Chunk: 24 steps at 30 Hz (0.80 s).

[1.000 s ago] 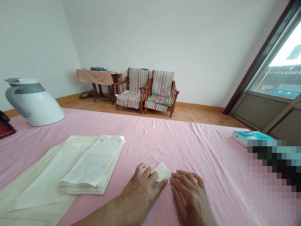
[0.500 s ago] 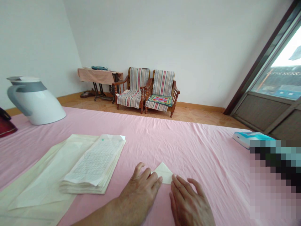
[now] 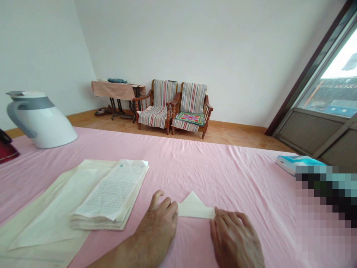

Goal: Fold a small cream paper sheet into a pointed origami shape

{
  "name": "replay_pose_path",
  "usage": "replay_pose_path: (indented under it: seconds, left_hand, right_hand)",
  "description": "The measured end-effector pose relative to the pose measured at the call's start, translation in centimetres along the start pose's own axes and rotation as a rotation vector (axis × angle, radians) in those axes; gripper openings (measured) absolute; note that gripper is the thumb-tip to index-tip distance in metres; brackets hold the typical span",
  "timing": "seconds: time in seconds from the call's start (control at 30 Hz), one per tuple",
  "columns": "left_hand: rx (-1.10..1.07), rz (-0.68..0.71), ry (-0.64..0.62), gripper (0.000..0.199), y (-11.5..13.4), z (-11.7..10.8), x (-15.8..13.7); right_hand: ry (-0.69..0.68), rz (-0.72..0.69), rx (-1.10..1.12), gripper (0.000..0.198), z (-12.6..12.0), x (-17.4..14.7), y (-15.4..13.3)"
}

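Observation:
A small pale sheet of paper (image 3: 192,208), folded into a triangular peak above a straight strip, lies on the pink cloth (image 3: 192,245) in front of me. At its left end my left hand (image 3: 160,221) is closed, with bent fingers on the edge and one finger raised. My right hand (image 3: 235,232) has its fingers pressed together at the right end of the strip. The paper's two ends are hidden under my fingertips. To the left sits a stack of grid-printed paper (image 3: 111,193), beside larger cream sheets (image 3: 52,208) that lie partly under it.
A white and grey jug (image 3: 52,123) stands at the back left, with a dark red object (image 3: 7,149) cut off beside it. A blue and white packet (image 3: 297,163) lies at the right edge, near a blurred patch. Two armchairs (image 3: 164,106) stand beyond.
Both hands have slid outward along the folded paper, left hand to the left and right hand to the right. More of the lower strip now shows between them.

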<state>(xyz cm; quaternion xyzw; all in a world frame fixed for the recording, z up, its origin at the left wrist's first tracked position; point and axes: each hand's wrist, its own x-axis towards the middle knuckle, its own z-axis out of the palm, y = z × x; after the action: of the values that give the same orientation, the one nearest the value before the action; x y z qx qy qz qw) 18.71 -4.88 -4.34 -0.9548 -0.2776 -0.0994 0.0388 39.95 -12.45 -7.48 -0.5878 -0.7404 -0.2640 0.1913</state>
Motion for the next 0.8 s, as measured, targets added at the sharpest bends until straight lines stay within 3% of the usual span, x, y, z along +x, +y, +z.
replay_pose_path:
  seconds: [0.23, 0.43, 0.6, 0.67, 0.8]
  left_hand:
    - [-0.169, -0.137, 0.063, 0.005, 0.1, -0.7, 0.5]
    - [-0.358, -0.139, 0.095, 0.036, 0.0, -0.6, 0.9]
    - [-0.379, -0.168, 0.099, 0.021, 0.1, -0.1, 0.8]
    - [-0.384, -0.15, 0.119, 0.014, 0.1, 0.0, 0.8]
    - [-0.373, -0.069, 0.159, 0.012, 0.0, 0.4, 0.9]
  right_hand:
    - [0.048, 0.17, 0.259, 0.014, -0.4, 0.9, 0.8]
    - [-0.031, 0.165, 0.433, 0.023, 0.4, 0.5, 0.2]
    - [-0.053, 0.201, 0.475, 0.017, 0.9, 0.1, -0.1]
    - [-0.065, 0.199, 0.478, 0.011, 0.9, 0.1, -0.1]
    - [-0.07, 0.15, 0.478, 0.017, 0.7, 0.4, 0.0]
